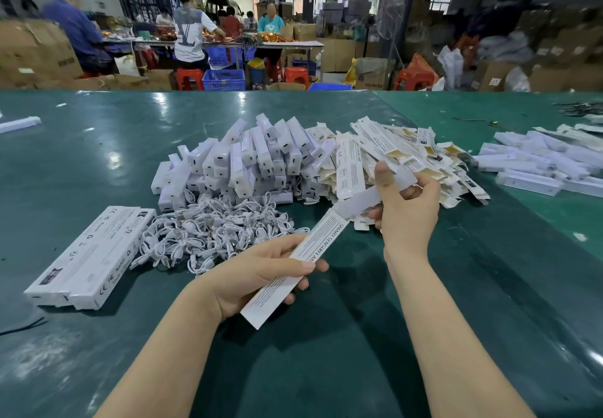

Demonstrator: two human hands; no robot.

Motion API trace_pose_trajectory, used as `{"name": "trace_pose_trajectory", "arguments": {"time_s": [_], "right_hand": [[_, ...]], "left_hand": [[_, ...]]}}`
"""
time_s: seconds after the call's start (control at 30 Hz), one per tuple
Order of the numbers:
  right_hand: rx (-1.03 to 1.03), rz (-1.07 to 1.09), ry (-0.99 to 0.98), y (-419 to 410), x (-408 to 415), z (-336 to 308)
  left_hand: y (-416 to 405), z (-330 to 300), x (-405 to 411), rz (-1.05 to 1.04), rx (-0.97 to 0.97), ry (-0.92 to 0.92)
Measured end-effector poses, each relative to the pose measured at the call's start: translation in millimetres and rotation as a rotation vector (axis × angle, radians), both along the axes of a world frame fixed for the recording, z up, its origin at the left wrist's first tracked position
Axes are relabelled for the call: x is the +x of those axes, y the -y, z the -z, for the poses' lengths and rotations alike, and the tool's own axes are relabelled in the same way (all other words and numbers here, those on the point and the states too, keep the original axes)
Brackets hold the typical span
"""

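While the left hand (257,274) grips the box (321,240), the right hand (408,212) pinches a lamp (362,200) half hidden inside.

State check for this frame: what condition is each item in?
Long box: far end open, gripped by left hand.
White lamp bar: partly inside the box, held by right hand.
Packed boxes: closed, lying side by side.
Carton sleeves: flat, piled.
Cables: coiled, heaped.

Green worktable (98,150) in dim warehouse
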State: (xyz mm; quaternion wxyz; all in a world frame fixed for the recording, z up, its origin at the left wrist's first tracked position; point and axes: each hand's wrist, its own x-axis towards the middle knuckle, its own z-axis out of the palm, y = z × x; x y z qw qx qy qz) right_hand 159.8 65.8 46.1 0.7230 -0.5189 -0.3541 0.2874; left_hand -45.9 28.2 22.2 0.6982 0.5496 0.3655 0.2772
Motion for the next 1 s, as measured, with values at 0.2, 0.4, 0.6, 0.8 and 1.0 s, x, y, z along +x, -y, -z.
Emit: {"name": "trace_pose_trajectory", "arguments": {"time_s": [0.2, 0.4, 0.6, 0.8, 1.0], "right_hand": [[-0.047, -0.098, 0.142, -3, 3, 4], [-0.113, -0.276, 0.327, -3, 4, 6], [-0.045, -0.273, 0.432, 1, -2, 4], [-0.098, -0.374, 0.696, -4, -9, 7], [-0.116, -0.536, 0.675, 3, -16, 3]], "left_hand": [[2, -4, 3, -0.045, -0.009, 0.005], [4, -4, 6, -0.044, -0.010, -0.010], [4, -5, 8, -0.078, 0.091, -0.017], [3, -7, 9, -0.145, 0.158, -0.005], [3, -6, 7, -0.137, 0.153, -0.031]]}}
